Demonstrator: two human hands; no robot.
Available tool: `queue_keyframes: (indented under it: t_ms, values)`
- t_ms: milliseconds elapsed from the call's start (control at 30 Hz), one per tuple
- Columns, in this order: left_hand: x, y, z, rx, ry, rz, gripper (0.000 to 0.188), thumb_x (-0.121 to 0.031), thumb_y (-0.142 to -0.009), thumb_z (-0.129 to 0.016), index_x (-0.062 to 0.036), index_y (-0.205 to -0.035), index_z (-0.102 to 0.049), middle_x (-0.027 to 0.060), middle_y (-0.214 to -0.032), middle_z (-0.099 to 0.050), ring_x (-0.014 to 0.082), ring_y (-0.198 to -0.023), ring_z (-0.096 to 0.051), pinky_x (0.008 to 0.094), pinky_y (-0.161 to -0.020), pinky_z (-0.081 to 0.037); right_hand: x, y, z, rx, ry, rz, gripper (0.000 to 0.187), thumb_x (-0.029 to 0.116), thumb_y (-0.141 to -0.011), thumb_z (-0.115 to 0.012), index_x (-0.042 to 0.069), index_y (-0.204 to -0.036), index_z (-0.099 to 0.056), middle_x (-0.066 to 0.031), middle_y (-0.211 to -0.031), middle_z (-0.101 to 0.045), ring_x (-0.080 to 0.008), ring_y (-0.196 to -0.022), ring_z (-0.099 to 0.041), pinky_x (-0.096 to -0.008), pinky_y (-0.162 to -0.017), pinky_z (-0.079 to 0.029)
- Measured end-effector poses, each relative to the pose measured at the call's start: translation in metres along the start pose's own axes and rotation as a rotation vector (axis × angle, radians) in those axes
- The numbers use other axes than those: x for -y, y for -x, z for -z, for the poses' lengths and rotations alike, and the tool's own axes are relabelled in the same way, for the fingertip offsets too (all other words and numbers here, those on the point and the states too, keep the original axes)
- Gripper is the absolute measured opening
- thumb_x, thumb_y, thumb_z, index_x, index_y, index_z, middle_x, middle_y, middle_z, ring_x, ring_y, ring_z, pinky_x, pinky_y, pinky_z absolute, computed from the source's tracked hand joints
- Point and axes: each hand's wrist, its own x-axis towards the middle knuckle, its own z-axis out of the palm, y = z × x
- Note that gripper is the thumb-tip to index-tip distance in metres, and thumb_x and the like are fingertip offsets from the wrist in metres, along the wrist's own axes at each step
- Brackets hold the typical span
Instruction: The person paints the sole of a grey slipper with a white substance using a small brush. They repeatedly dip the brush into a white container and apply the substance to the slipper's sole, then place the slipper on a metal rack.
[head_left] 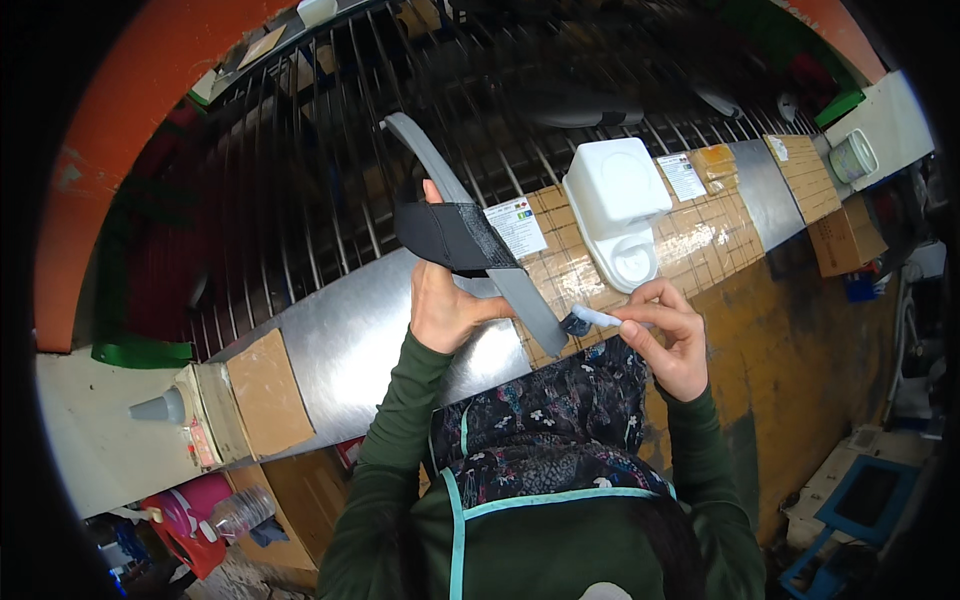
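My left hand point(445, 305) holds up a slide sandal with a grey sole point(528, 308) and a wide black strap point(450, 238). The fingers pass under the strap, and one fingertip shows above it. Between the thumb and fingers of my right hand point(668, 338) is a small brush point(594, 315) with a pale blue-white handle. Its dark bristle end meets, or lies right beside, the lower end of the sole; I cannot tell which. Just beyond my right hand, a white plastic dispenser point(622, 180) stands on the bench, with a small round cup at its near end.
Behind the metal and cardboard-covered bench point(350, 330) runs a rack of metal rollers point(330, 150). A dark sandal point(585, 108) lies farther back, blurred. A grey cup point(160, 407) is at the left, a white tub point(853, 157) at the far right. Printed labels are taped to the cardboard.
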Motion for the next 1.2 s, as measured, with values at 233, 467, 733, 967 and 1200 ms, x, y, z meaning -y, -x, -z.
queue_keyframes:
  t_ms: [233,467,733,967,1200]
  values:
    - [0.003,0.008,-0.003,-0.014,-0.014,0.016,0.126,-0.028,-0.044,-0.094,0.0046,-0.146,-0.028,0.0183,-0.137,-0.048,0.0276,-0.110,-0.058,0.0395,-0.099,-0.046,0.004,-0.005,-0.002,-0.005,0.104,0.026,0.015,0.006,-0.084,-0.071,0.003,-0.099,-0.075,-0.0021,-0.089,-0.055,-0.0058,-0.067,-0.051,-0.0201,-0.056,-0.041]
    - [0.007,0.013,-0.003,0.061,-0.137,-0.003,0.149,-0.040,-0.033,-0.095,0.0054,-0.150,-0.016,0.0278,-0.155,-0.020,0.0407,-0.141,-0.029,0.0458,-0.112,-0.034,0.004,-0.011,-0.009,-0.025,0.180,0.065,0.016,0.006,-0.083,-0.071,0.005,-0.098,-0.076,-0.0019,-0.086,-0.056,-0.0062,-0.062,-0.050,-0.0211,-0.053,-0.040]
    - [0.005,0.017,-0.005,0.086,-0.130,0.053,0.142,-0.040,-0.034,-0.094,0.0063,-0.148,-0.023,0.0293,-0.154,-0.020,0.0426,-0.143,-0.025,0.0479,-0.114,-0.029,0.009,-0.013,-0.013,-0.044,0.325,0.055,0.017,0.001,-0.083,-0.070,0.001,-0.099,-0.074,-0.0036,-0.088,-0.056,-0.0092,-0.069,-0.052,-0.0217,-0.058,-0.041]
    - [0.000,0.017,-0.004,0.045,-0.247,-0.043,0.136,-0.040,-0.035,-0.093,0.0066,-0.146,-0.030,0.0303,-0.153,-0.023,0.0436,-0.143,-0.024,0.0497,-0.113,-0.028,0.011,-0.015,-0.021,-0.167,0.537,0.194,0.019,0.011,-0.078,-0.075,0.013,-0.097,-0.076,0.0025,-0.087,-0.057,-0.0092,-0.057,-0.043,-0.0293,-0.072,-0.028]
    - [-0.007,0.014,-0.006,-0.062,-0.327,-0.123,0.135,-0.039,-0.034,-0.093,0.0051,-0.146,-0.032,0.0350,-0.150,-0.025,0.0473,-0.138,-0.031,0.0494,-0.111,-0.032,0.010,-0.013,-0.028,-0.239,0.635,0.271,0.021,0.011,-0.077,-0.076,0.014,-0.098,-0.076,0.0021,-0.089,-0.058,-0.0104,-0.061,-0.044,-0.0309,-0.071,-0.026]
